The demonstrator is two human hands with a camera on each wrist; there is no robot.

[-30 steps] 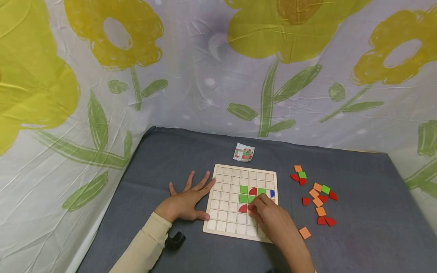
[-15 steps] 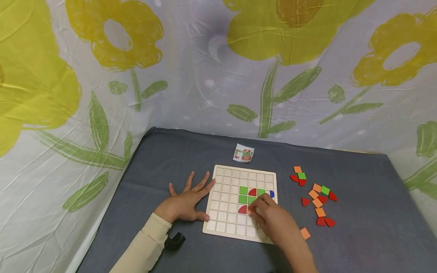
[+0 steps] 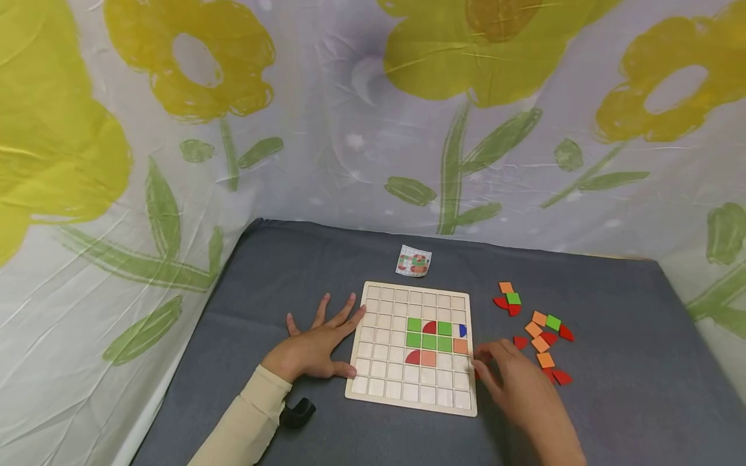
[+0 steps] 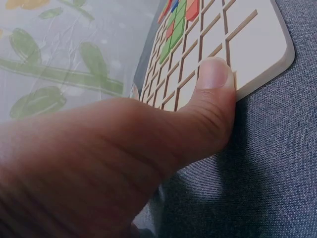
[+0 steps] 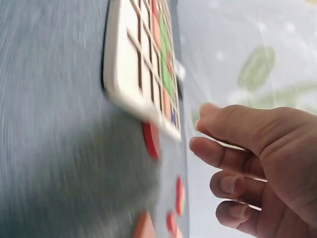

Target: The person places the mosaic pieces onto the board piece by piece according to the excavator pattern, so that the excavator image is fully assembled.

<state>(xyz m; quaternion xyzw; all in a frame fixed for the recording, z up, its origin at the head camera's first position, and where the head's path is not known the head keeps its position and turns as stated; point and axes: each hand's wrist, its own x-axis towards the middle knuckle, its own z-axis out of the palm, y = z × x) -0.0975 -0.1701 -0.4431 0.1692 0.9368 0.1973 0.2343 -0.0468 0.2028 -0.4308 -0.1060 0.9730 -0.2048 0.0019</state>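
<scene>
A wooden grid board (image 3: 384,388) lies on the table, some cells filled with green tiles (image 3: 429,343), red quarter-round pieces (image 3: 413,357), orange squares (image 3: 428,358) and a blue half-round piece (image 3: 463,331). My left hand (image 3: 317,349) spreads its fingers along the board's left edge; its thumb (image 4: 215,84) rests on the rim. My right hand (image 3: 515,382) is just off the board's right edge. Its fingers (image 5: 213,151) are loosely bent, thumb and index tips slightly apart with nothing between them. One red piece (image 5: 151,140) lies beside the board edge below that hand.
Loose orange squares (image 3: 544,360), a green square (image 3: 553,322) and red pieces (image 3: 566,332) lie scattered right of the board. A small printed pattern card (image 3: 414,261) lies behind it. A flower-printed cloth (image 3: 326,162) hangs behind the table.
My right hand has left the middle of the board and moved right past its edge, uncovering green and orange tiles in the cells. My left hand has stayed in place.
</scene>
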